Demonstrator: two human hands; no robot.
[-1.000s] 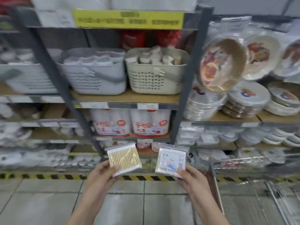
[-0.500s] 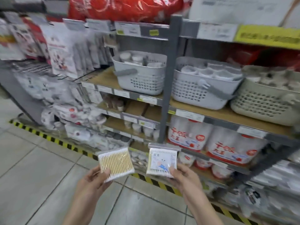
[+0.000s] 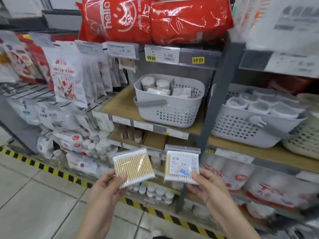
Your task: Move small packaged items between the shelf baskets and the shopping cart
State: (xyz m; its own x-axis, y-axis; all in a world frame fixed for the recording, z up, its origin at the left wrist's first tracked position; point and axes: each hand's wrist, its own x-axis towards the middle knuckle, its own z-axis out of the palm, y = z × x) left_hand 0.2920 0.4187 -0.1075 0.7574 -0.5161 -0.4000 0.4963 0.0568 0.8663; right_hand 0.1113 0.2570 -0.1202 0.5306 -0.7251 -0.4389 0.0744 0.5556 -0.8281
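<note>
Shelf baskets (image 3: 168, 107) behind; each hand (image 3: 105, 185) (image 3: 209, 184) pinches a swab pack (image 3: 133, 165) (image 3: 182, 165)

One head-worn wide-angle view looks forward and down; close on both raised hands, facing the grey metal store shelving (image 3: 217, 104) nearby.

Open air lies between the viewer and the grey perforated plastic basket with a dark handle (image 3: 168, 105) on the wooden shelf board (image 3: 120, 105). Above the basket's open top there is a gap, capped by the price-label rail (image 3: 162, 55). A grey metal upright post (image 3: 218, 100) stands just right of it, and hanging white packets (image 3: 69, 80) crowd the left. The basket is already part full of small tubs and packets.
</note>
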